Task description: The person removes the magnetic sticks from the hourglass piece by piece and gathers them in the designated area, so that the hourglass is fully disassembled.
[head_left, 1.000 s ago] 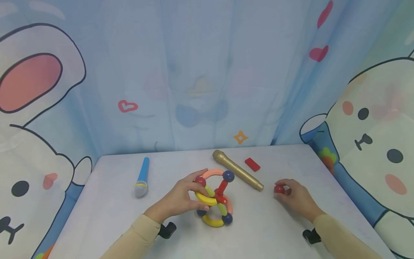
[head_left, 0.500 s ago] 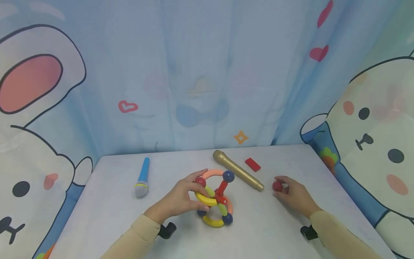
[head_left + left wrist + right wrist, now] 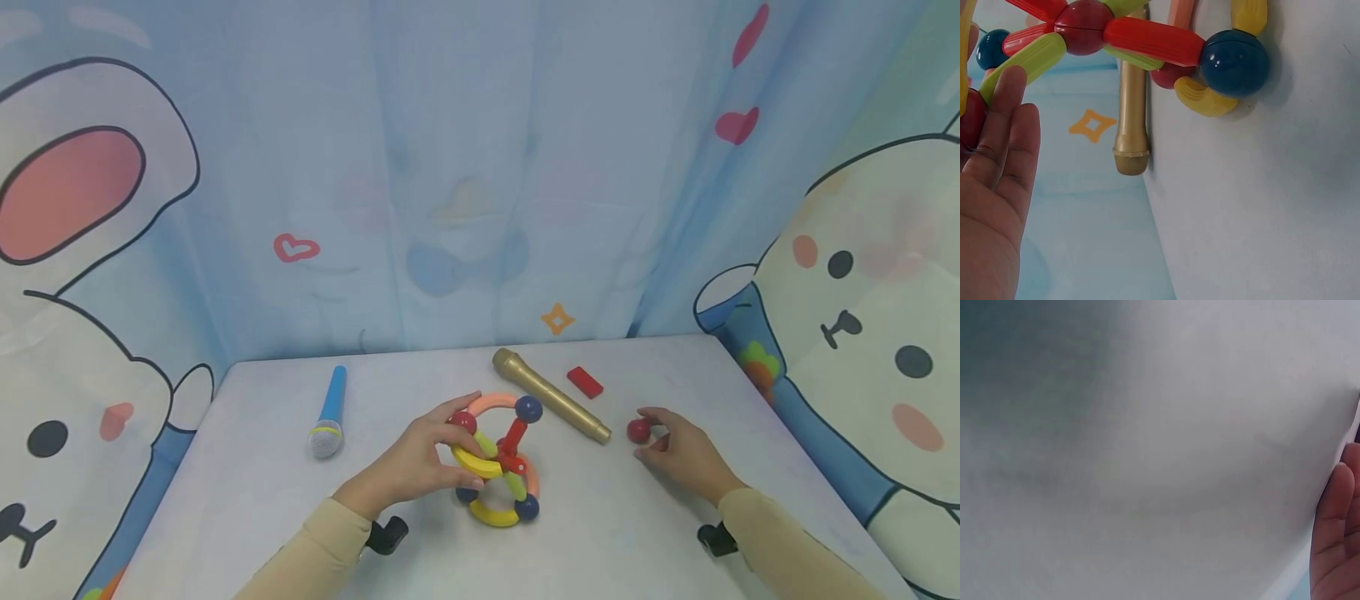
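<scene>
My left hand (image 3: 420, 458) grips a magnetic ball-and-stick model (image 3: 513, 462) at its left side, by a red ball (image 3: 464, 422) and a curved yellow stick (image 3: 477, 462). Blue balls, orange arcs and red and green sticks make up the rest of the model. In the left wrist view, fingers (image 3: 1007, 119) lie along a green stick. To the right, a loose red ball (image 3: 639, 431) sits on the table by the fingertips of my right hand (image 3: 686, 454), whose index finger and thumb are parted around it. The right wrist view shows only fingers (image 3: 1335, 512) at its edge; the ball is hidden there.
A gold microphone (image 3: 551, 395) lies behind the model, with a red rectangular block (image 3: 585, 382) beside it. At the left of the white table (image 3: 585, 533) lies a blue microphone (image 3: 330, 412). A cartoon-printed curtain (image 3: 465, 167) hangs behind.
My right hand has shifted slightly away and its fingers have parted. The loose red ball has moved a little left and shows more fully. The left hand and model have stayed put.
</scene>
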{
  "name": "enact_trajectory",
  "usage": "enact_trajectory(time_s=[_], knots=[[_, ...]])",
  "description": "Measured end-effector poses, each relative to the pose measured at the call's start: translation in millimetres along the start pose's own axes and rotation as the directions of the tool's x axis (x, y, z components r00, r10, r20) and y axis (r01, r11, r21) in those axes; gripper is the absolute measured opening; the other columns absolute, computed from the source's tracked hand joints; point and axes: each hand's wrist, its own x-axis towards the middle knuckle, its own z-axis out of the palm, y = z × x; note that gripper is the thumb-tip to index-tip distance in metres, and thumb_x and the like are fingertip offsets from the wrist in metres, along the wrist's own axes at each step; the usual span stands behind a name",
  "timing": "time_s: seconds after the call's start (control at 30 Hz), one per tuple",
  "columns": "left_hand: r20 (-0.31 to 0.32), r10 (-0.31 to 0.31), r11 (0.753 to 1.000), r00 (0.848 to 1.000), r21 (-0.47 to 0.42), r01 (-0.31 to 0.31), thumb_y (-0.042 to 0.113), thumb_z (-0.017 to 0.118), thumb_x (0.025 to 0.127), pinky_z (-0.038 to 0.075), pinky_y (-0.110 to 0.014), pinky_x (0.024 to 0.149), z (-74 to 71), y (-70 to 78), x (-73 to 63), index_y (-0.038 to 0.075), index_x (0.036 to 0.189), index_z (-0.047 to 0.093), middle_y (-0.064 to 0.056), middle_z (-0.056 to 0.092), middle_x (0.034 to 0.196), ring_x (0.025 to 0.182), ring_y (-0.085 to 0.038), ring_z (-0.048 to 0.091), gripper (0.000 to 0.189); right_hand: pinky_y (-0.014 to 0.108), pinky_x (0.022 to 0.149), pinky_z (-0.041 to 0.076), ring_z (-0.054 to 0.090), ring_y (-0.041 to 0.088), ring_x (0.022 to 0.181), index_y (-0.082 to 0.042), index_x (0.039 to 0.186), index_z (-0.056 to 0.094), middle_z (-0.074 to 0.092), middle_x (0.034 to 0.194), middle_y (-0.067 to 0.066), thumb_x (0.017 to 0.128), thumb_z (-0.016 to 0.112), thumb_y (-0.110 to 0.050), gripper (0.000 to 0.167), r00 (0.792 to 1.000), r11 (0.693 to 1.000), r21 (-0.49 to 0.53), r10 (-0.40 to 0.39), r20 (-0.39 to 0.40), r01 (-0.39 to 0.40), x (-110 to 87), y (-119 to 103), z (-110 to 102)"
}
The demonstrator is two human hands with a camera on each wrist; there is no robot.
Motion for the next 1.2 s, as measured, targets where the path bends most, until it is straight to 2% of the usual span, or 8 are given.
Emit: enact_trajectory(time_s=[0.33, 0.43, 0.57, 0.67, 0.77, 0.9, 1.1, 1.2], knots=[[-0.001, 0.007, 1.000, 1.000, 0.006, -0.007, 0.027, 0.089, 0.075, 0.035, -0.059, 0.107, 1.4, -2.2, 0.9, 0.033, 0.091, 0.075, 0.012, 0.035, 0.156, 0.144, -0.022, 0.030, 0.022, 0.039, 0.076, 0.056, 0.057, 0.020, 0.081, -0.003, 0.144, 0.043, 0.053, 0.132, 0.022, 0.084, 0.082, -0.020, 0.074, 1.000, 1.000, -0.020, 0.004, 0.013, -0.003, -3.2, -1.0, -6.3], [0.000, 0.014, 1.000, 1.000, 0.007, -0.014, 0.027, 0.090, 0.075, 0.035, -0.059, 0.107, 1.7, -2.9, 1.0, 0.033, 0.092, 0.075, 0.011, 0.035, 0.156, 0.144, -0.022, 0.030, 0.023, 0.041, 0.075, 0.057, 0.057, 0.025, 0.086, -0.003, 0.146, 0.041, 0.047, 0.135, 0.024, 0.083, 0.082, -0.020, 0.077, 1.000, 1.000, -0.030, 0.007, -0.011, -0.007, -3.1, -8.4, -14.2], [-0.001, 0.018, 1.000, 1.000, 0.012, -0.018, 0.027, 0.090, 0.075, 0.035, -0.058, 0.107, 1.0, -2.3, 0.7, 0.033, 0.091, 0.076, 0.012, 0.035, 0.156, 0.144, -0.022, 0.030, 0.023, 0.039, 0.071, 0.059, 0.060, 0.028, 0.092, -0.006, 0.148, 0.040, 0.044, 0.139, 0.023, 0.086, 0.079, -0.016, 0.074, 0.996, 0.997, 0.036, -0.061, -0.069, 0.064, -1.6, -42.1, -29.2], [-0.001, 0.016, 1.000, 1.000, 0.012, -0.016, 0.027, 0.090, 0.075, 0.035, -0.060, 0.107, 0.3, -1.8, 0.3, 0.033, 0.091, 0.076, 0.011, 0.035, 0.156, 0.144, -0.023, 0.030, 0.022, 0.034, 0.070, 0.058, 0.062, 0.024, 0.091, -0.011, 0.147, 0.044, 0.050, 0.138, 0.016, 0.088, 0.077, -0.017, 0.068, 0.985, 0.976, 0.133, -0.168, -0.043, 0.173, -0.9, -84.7, -35.0], [0.003, 0.016, 1.000, 1.000, 0.009, -0.016, 0.027, 0.090, 0.075, 0.034, -0.059, 0.108, -0.3, -1.8, 0.0, 0.034, 0.092, 0.076, 0.012, 0.034, 0.156, 0.144, -0.022, 0.029, 0.022, 0.031, 0.071, 0.057, 0.062, 0.019, 0.089, -0.018, 0.144, 0.048, 0.055, 0.131, 0.007, 0.089, 0.077, -0.022, 0.063, 0.957, 0.932, 0.242, -0.288, 0.047, 0.269, 0.6, -128.2, -33.2], [0.013, 0.017, 1.000, 1.000, 0.006, -0.017, 0.028, 0.090, 0.075, 0.033, -0.056, 0.110, -0.8, -2.2, 0.7, 0.035, 0.091, 0.075, 0.015, 0.033, 0.156, 0.144, -0.018, 0.028, 0.023, 0.032, 0.076, 0.057, 0.062, 0.018, 0.096, -0.023, 0.144, 0.050, 0.056, 0.130, -0.001, 0.089, 0.077, -0.024, 0.062, 0.895, 0.870, 0.352, -0.418, 0.155, 0.345, 3.8, -166.3, -25.6], [0.019, 0.039, 0.999, 0.999, 0.005, -0.039, 0.026, 0.090, 0.075, 0.033, -0.057, 0.109, -1.0, -2.8, 1.9, 0.033, 0.091, 0.075, 0.012, 0.034, 0.156, 0.144, -0.019, 0.029, 0.023, 0.034, 0.087, 0.055, 0.056, 0.026, 0.120, -0.023, 0.146, 0.050, 0.052, 0.142, 0.004, 0.093, 0.072, -0.015, 0.059, 0.819, 0.796, 0.475, -0.524, 0.234, 0.374, 10.3, -182.3, -16.3], [0.019, 0.044, 0.999, 0.999, 0.006, -0.044, 0.025, 0.090, 0.075, 0.033, -0.057, 0.109, -1.6, -3.2, 1.9, 0.032, 0.091, 0.075, 0.011, 0.034, 0.156, 0.143, -0.020, 0.030, 0.023, 0.035, 0.088, 0.055, 0.056, 0.030, 0.123, -0.022, 0.147, 0.049, 0.051, 0.143, 0.006, 0.094, 0.069, -0.007, 0.059, 0.804, 0.771, 0.533, -0.539, 0.252, 0.349, 12.4, -183.4, -14.3]])
